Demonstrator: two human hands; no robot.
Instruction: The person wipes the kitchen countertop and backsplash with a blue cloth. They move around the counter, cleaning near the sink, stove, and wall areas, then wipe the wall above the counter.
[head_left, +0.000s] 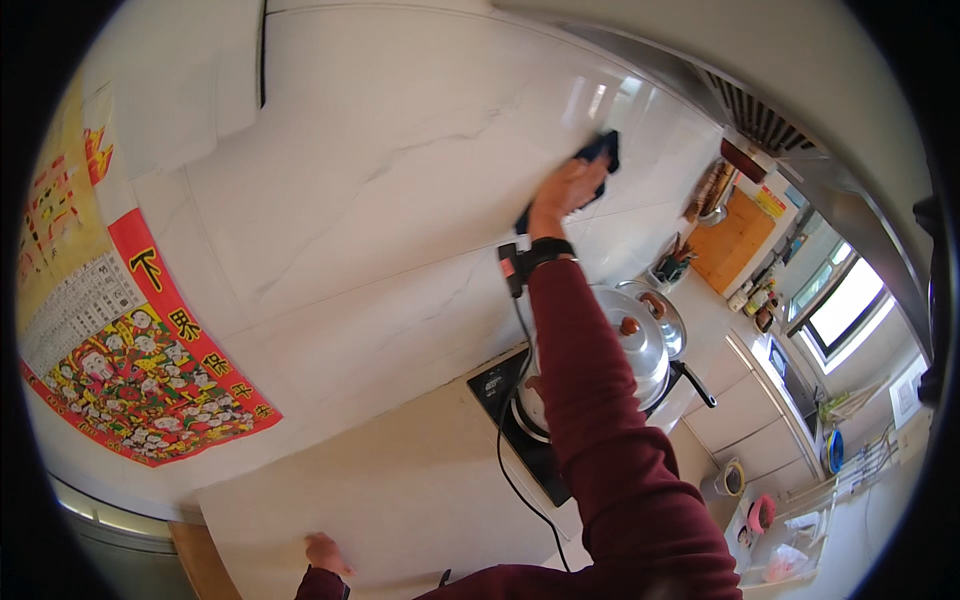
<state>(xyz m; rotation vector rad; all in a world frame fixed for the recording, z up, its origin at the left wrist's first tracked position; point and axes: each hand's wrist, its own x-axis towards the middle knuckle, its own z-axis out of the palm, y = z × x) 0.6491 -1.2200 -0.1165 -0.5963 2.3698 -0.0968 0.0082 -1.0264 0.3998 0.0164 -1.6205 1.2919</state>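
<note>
My right hand (571, 187) presses a dark blue cloth (604, 148) flat against the glossy marble-look wall tiles (405, 195). Part of the cloth shows beyond my fingers and part below the palm. A dark band with a small black device (511, 268) is on that wrist, and a black cable runs down from the device. Low in the view, my left hand (328, 553) rests on the beige countertop (360, 465), its fingers looking curled but too small to make out.
Below my right arm, lidded metal pots (634, 330) stand on a black cooktop (499, 386). A range hood (757, 112) juts out above. A wooden cutting board (731, 240), utensil holder (670, 268) and bottles (757, 300) line the far corner. A red printed calendar (161, 375) hangs at left.
</note>
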